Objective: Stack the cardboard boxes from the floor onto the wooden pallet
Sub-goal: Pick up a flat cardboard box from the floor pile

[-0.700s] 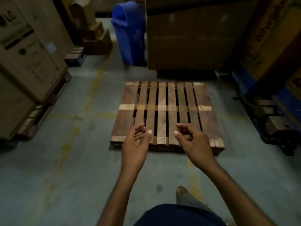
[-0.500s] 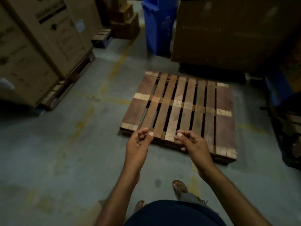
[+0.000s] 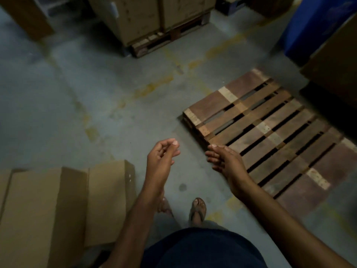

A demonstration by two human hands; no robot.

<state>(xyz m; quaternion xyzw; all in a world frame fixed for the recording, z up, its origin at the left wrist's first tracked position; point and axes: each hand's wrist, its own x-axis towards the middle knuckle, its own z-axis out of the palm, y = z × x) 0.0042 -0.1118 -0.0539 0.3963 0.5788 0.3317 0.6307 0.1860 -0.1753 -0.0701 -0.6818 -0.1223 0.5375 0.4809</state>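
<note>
"Down to the left of the fingers, what sits on the floor [image 3: 96, 97]?"

"The cardboard boxes [image 3: 48, 206], tan and set close together. Their tops look closed, so I cannot tell what they hold."

"And the hands?"

"The left hand [image 3: 161, 161] hangs in the air, its fingers [image 3: 170, 145] loosely curled toward the thumb, gripping nothing. The right hand [image 3: 229, 164] is just beside it, fingers [image 3: 214, 151] nearly straight and close together, also holding nothing."

"Where is the wooden pallet [image 3: 270, 136]?"

"On the floor, to the right of the right fingers. Their tips show over its near corner, but I cannot tell whether they touch it."

"Anything beyond the fingertips?"

"Large cartons [image 3: 146, 18] stand on a second pallet [image 3: 154, 42], well ahead. Far to the right of the fingers is a blue bin [image 3: 313, 28]. Only its outer wall shows, and its inside is hidden."
</note>
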